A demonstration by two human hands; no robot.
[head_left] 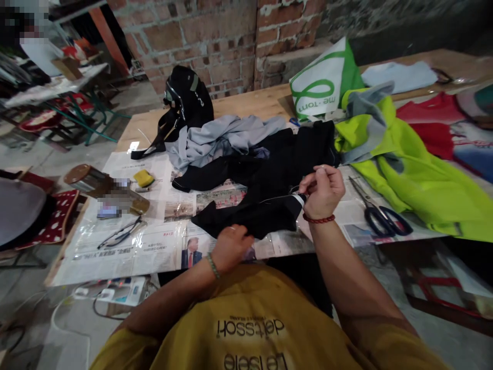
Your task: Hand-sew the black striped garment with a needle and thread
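A black garment (265, 216) lies spread over the newspaper close to my body. My left hand (233, 245) grips its near edge with bent fingers. Above its right end is my right hand (323, 189), thumb and forefinger pinched together; what they hold is too small to make out. A thin pale thread (277, 198) runs across the black cloth towards the right hand's lower fingers. A white strip (299, 198) shows at the cloth's edge beside that hand. Dark-handled scissors (385, 218) lie with their blades apart to the right.
Newspaper (146, 246) covers the tabletop. Behind the garment are grey cloth (227, 139) and a black bag (190, 97). A yellow-green garment (419, 169) and a green-white bag (323, 85) are rightward. Glasses (120, 234), a yellow sponge (144, 178) and a brown cylinder (87, 180) lie left.
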